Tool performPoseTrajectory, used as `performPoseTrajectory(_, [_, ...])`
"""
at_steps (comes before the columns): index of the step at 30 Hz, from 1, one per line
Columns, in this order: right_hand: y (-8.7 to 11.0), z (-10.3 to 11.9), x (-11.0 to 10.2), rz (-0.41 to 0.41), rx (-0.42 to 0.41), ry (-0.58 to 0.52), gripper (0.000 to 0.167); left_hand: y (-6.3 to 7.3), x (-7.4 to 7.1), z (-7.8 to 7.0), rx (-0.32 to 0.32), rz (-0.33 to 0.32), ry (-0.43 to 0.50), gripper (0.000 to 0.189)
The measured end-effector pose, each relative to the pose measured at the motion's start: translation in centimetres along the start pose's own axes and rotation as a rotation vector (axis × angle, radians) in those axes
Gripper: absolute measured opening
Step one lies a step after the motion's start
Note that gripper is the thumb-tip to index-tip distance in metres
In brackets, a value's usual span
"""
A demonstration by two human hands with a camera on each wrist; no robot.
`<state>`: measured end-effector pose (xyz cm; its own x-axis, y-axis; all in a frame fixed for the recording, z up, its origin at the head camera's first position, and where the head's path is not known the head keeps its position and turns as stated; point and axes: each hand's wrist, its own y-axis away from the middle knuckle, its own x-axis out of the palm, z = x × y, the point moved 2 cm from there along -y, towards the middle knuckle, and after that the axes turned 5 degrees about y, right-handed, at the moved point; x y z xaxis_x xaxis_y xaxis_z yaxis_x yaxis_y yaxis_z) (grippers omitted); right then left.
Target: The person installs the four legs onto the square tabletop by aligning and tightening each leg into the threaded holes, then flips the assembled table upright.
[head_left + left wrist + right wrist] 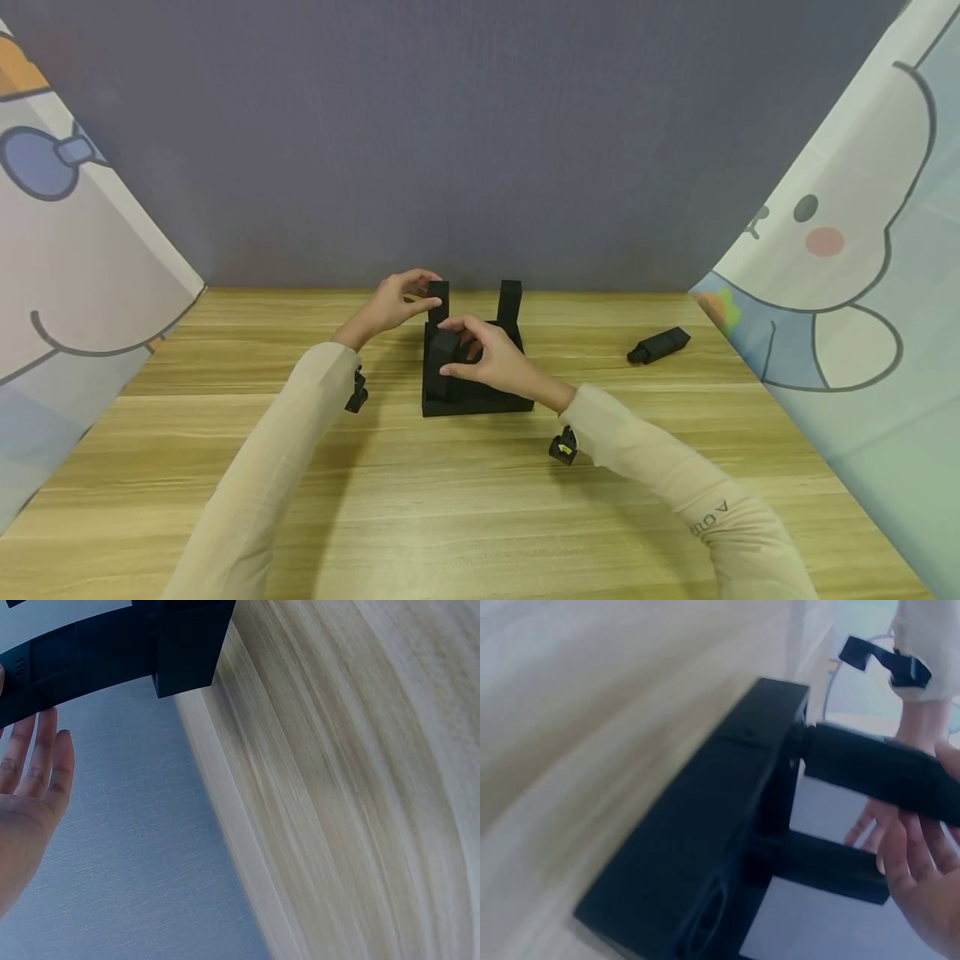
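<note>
A black base [480, 403] with upright square legs sits on the table, much like a small stool turned upside down. My left hand [388, 302] holds the back left leg [438, 292], thumb on its near side and fingers partly hidden behind. At the front left corner, my right hand [497, 360] grips another black leg [446, 343] near its top. In the right wrist view, a narrow neck shows between this leg [862, 765] and the base [690, 817]. The back right leg [510, 302] stands untouched.
One more black leg [663, 344] with a narrow knobbed end lies on the wooden table [450, 508] to the right. A grey panel [465, 150] rises behind the table. Cartoon-printed sheets [847, 250] flank both sides.
</note>
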<state>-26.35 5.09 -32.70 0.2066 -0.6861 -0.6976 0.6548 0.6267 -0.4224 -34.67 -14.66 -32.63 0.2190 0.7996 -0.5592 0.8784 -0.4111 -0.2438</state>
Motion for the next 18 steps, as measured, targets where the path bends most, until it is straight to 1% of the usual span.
performPoseTrajectory(4, [-0.3,-0.2,-0.4,0.076,-0.047,-0.01,0.056,0.0,0.0,0.0,0.006,-0.002,0.006,0.041])
performPoseTrajectory(7, [-0.4,-0.2,-0.6,0.098,-0.053,-0.016,0.055,0.1,0.0,0.0,0.005,-0.004,0.006,0.041])
performPoseTrajectory(11, [-0.2,-0.1,-0.3,0.069,-0.03,-0.021,0.055,0.1,0.0,0.0,0.005,-0.002,0.011,0.041])
performPoseTrajectory(15, [0.2,-0.2,0.4,-0.005,0.011,-0.017,0.053,0.1,0.1,0.0,0.006,-0.002,0.016,0.041])
performPoseTrajectory(18, [0.4,-0.2,0.8,-0.052,0.023,-0.011,0.053,0.1,0.1,0.0,0.006,-0.003,0.012,0.041])
